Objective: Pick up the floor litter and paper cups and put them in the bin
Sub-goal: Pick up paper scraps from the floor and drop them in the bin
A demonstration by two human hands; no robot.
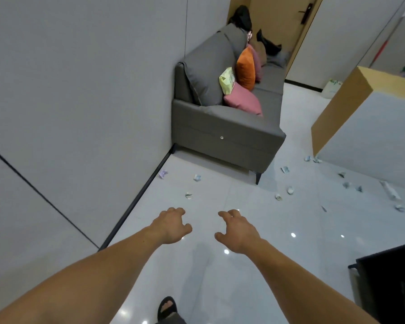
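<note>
I hold my left hand [171, 226] and right hand [237, 230] out, fingers loosely curled (gripping nothing), above the floor [197, 265] litter [189, 195].

The left forearm [91, 272] and right forearm [302, 277] are bare; one foot wears a black open-toed sandal [167, 307], grey cloth [171, 320] touching it.

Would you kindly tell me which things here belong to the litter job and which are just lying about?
Job: floor scraps, likely small cups, dark container (possibly the bin), left hand, right hand.
Lying about: grey sofa, pink cushion, orange cushion, yellow pack.
</note>
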